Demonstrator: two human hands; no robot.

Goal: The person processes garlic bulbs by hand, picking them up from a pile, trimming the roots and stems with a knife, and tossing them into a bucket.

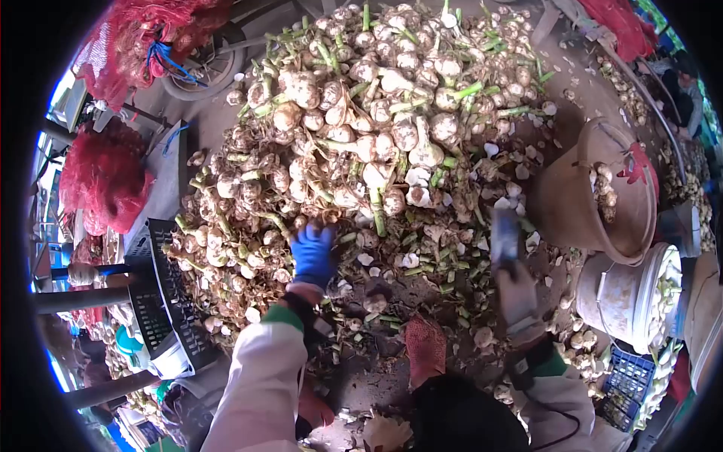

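Note:
My left hand (312, 255), in a blue glove, reaches to the near edge of a large heap of garlic bulbs (369, 143). Its fingers are apart, with the tips against bulbs and dry roots. My right hand (517, 295), in a pale glove, is blurred at the right of the heap. It is closed around a broad grey-blue blade-like tool (505, 233) that points away from me; I cannot tell its exact kind. Cut green stalks and loose white skins (422, 260) lie between the two hands.
At right stand a tan tub (553, 192) with a few bulbs inside, a white bucket (614, 294) of pale stalk-like pieces and a blue crate (629, 384). A black crate (154, 301) borders the left side. Red mesh sacks (105, 177) lie beyond it. My feet are close below.

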